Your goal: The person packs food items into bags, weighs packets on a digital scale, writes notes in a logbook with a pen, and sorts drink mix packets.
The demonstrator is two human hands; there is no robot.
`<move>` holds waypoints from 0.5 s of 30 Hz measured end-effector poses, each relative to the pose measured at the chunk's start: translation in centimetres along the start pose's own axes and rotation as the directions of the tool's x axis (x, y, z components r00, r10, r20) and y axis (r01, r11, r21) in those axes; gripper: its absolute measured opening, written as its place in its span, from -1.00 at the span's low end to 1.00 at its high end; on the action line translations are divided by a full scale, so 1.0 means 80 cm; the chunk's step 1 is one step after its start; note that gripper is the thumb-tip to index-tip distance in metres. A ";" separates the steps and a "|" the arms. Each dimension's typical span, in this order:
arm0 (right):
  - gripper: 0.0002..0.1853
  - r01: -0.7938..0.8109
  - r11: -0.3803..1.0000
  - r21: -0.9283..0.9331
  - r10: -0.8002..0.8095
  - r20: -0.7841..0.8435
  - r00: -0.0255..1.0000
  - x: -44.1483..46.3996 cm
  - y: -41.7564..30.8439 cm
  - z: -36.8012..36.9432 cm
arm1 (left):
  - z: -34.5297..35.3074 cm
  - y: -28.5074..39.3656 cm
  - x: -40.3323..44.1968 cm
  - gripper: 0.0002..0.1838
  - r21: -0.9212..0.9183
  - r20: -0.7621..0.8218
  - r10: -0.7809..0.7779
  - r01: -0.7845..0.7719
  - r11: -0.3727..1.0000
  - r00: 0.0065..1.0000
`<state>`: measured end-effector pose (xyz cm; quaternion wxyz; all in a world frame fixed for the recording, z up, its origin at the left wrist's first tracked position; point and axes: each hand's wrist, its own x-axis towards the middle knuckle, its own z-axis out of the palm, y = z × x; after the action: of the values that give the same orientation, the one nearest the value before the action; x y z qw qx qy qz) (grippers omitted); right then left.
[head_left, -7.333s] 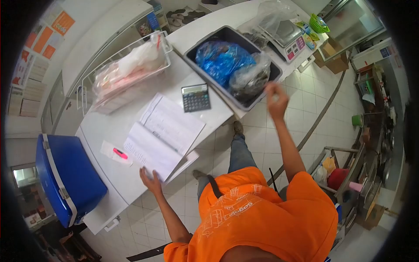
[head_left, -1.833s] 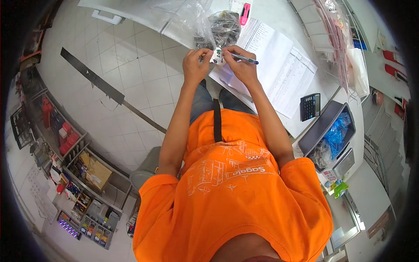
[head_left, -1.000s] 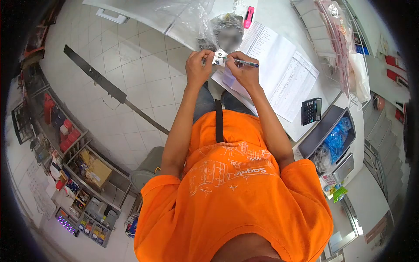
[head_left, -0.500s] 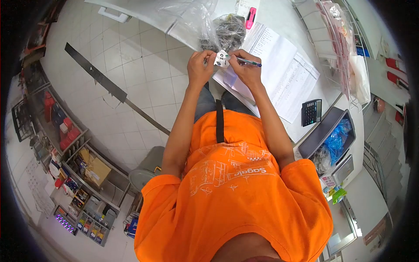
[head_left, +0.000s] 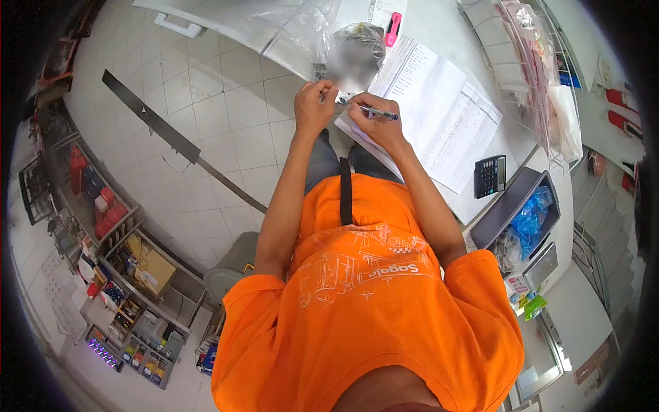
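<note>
My left hand point(head_left: 315, 108) pinches the edge of a small white tag point(head_left: 342, 100) with dark writing, at the front edge of the table. A pen point(head_left: 377, 112) is in my right hand point(head_left: 379, 123), its tip at the tag. Just beyond my hands lies a clear plastic bag point(head_left: 367, 38) with dark contents, partly blurred. An open notebook point(head_left: 432, 96) with written pages lies to the right, close to my right hand. The pink highlighter point(head_left: 393, 29) rests beyond the notebook.
A calculator point(head_left: 490, 176) lies right of the notebook. Further right are a grey bin point(head_left: 504, 209) holding blue plastic point(head_left: 532, 218) and a scale point(head_left: 540, 266). A wire basket point(head_left: 491, 51) with plastic bags stands at the upper right. Shelves with boxes point(head_left: 152, 270) line the left.
Since half a second ago, my right hand and the pen have shifted slightly left and down, covering more of the tag. Seconds earlier, my right hand was empty near the grey bin.
</note>
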<state>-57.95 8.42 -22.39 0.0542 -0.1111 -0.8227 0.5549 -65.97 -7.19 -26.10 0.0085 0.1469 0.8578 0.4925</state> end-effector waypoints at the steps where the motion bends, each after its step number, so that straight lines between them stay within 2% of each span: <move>1: -0.85 0.011 1.000 -0.012 -0.011 0.005 1.000 -0.001 0.003 0.001 | -0.001 0.001 -0.001 -0.83 -0.001 0.006 -0.010 0.010 1.000 1.000; 4: -0.85 -0.037 0.998 0.045 0.035 0.059 0.998 -0.001 -0.006 0.000 | -0.002 0.003 -0.001 -0.82 0.023 0.021 -0.037 0.037 0.999 0.999; 7: -0.85 -0.068 0.995 0.069 0.065 0.039 0.997 0.001 -0.010 -0.002 | 0.001 -0.002 -0.001 -0.82 0.006 0.008 -0.038 0.038 0.999 0.999; 10: -0.86 -0.096 0.992 0.084 0.085 0.123 0.989 -0.002 -0.020 -0.004 | 0.003 -0.008 -0.001 -0.82 -0.019 -0.002 -0.003 0.003 1.000 1.000; 13: -0.87 0.005 1.000 -0.005 -0.005 0.078 0.997 -0.004 -0.021 -0.002 | 0.002 -0.003 0.000 -0.83 -0.043 -0.014 -0.022 0.021 0.999 1.000; 15: -0.88 0.042 0.999 0.010 -0.042 0.005 0.999 -0.005 -0.017 0.004 | 0.001 -0.003 0.001 -0.82 -0.026 0.008 -0.040 0.040 0.999 0.999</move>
<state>-57.78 7.51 -21.25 0.0646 -0.0921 -0.8221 0.5582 -66.09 -7.20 -26.39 0.0237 0.1316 0.8539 0.5029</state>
